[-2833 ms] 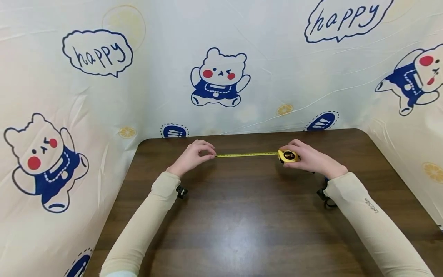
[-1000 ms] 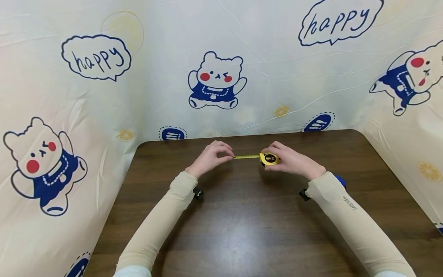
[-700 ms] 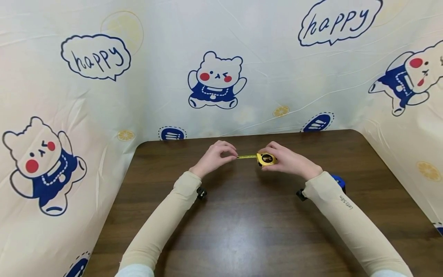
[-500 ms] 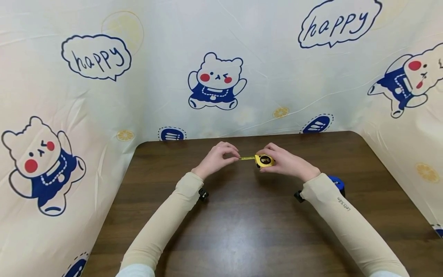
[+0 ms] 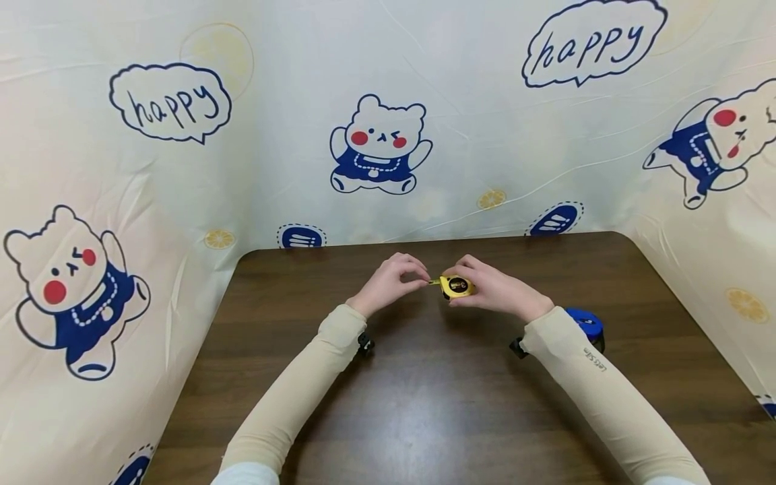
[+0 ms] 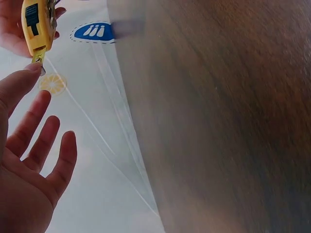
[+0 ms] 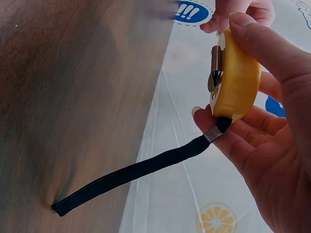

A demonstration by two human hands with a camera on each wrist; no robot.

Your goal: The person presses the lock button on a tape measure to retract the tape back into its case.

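Note:
My right hand [image 5: 494,288] holds a yellow tape measure [image 5: 457,286] above the far half of the table, thumb on one edge and fingers on the other. A black wrist strap [image 7: 131,170] hangs from its case in the right wrist view. With thumb and a finger, my left hand [image 5: 391,281] pinches the end of the yellow tape blade [image 5: 434,281]. Only a short length of blade shows between the fingertips and the case. A black slide button [image 6: 32,18] is visible on the case in the left wrist view. The left hand's other fingers are spread loosely.
A blue round-cased object [image 5: 587,326] with a dark side sits on the brown wooden table [image 5: 412,404], partly behind the right forearm. A printed cloth [image 5: 376,54] with bears hangs around the table's back and sides.
The hands have come closer together, and the long stretch of tape blade between them has shortened to a small piece. More of the blue object shows beside the right sleeve.

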